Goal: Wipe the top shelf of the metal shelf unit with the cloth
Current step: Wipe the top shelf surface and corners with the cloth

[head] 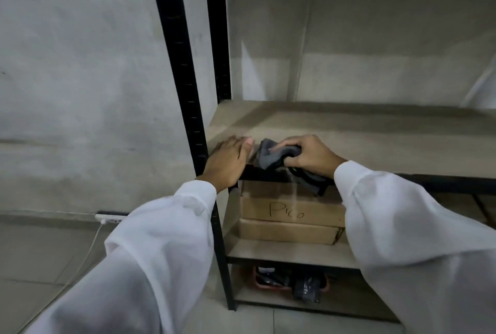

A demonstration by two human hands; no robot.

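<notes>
A black metal shelf unit (185,70) holds a pale wooden shelf board (349,135) at chest height. My right hand (311,156) grips a bunched grey cloth (271,155) at the board's front left corner, and part of the cloth hangs over the front rail. My left hand (228,161) lies flat, fingers together, on the same corner beside the upright post, just left of the cloth. Another black rail crosses the top of the view; nothing of the surface above it shows.
Two stacked cardboard boxes (292,212), one marked "Pico", sit on the shelf below. A reddish tray with dark items (271,280) is on the lowest shelf. A white power strip (107,218) and its cable lie on the tiled floor at left. Grey walls surround the unit.
</notes>
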